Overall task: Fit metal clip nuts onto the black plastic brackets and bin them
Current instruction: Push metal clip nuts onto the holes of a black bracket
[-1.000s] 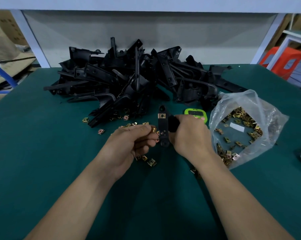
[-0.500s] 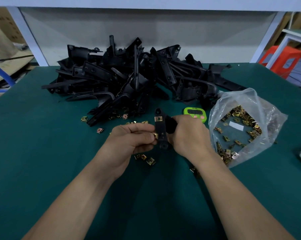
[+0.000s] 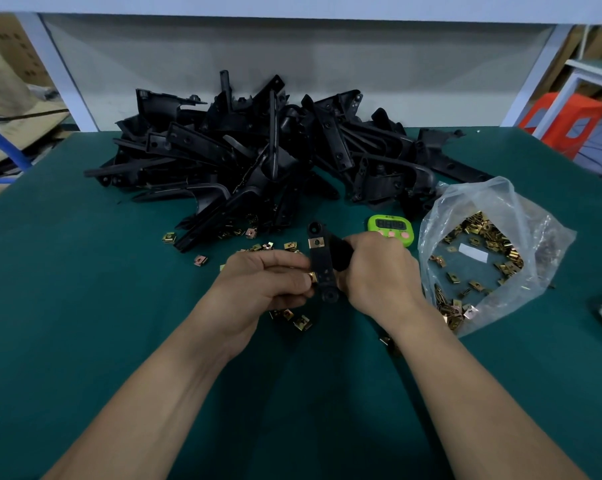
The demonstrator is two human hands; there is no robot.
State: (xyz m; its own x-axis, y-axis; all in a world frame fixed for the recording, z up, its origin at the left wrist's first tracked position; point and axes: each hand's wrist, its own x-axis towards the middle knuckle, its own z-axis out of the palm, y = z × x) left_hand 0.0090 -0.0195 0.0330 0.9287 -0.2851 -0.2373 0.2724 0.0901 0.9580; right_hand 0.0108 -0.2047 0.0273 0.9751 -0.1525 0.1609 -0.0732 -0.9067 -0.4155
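1. The bracket (image 3: 322,268) — a black plastic strip held roughly upright just above the table, at the centre of the view between the two hands; a round eye shows at each end.
2. The fitted clip nut (image 3: 316,242) — brass-coloured; seated on the upper part of the bracket, just below the top eye.
3. The second clip nut (image 3: 312,277): lower down, touching the bracket's left edge; how far it is pushed on cannot be told.
4. The left hand (image 3: 261,285): fingers curled, thumb and fingertips pinching the second clip nut against the bracket.
5. The right hand (image 3: 379,271): wrapped round the bracket's right side, its fingertips hidden behind the plastic; the two hands sit close together, joined by the part.
6. The loose clip nuts (image 3: 201,260): scattered on the table beyond and beneath the left hand.
7. The pile of brackets (image 3: 258,161): black, tangled, heaped at the far side of the table.
8. The plastic bag (image 3: 483,199): clear, open, right of the right hand; it holds many clip nuts and a white slip.
9. The timer (image 3: 391,228): green; lying between the pile and the bag, just beyond the right hand.
10. The table (image 3: 85,306): dark green top; an orange stool (image 3: 566,123) stands beyond its far right corner.
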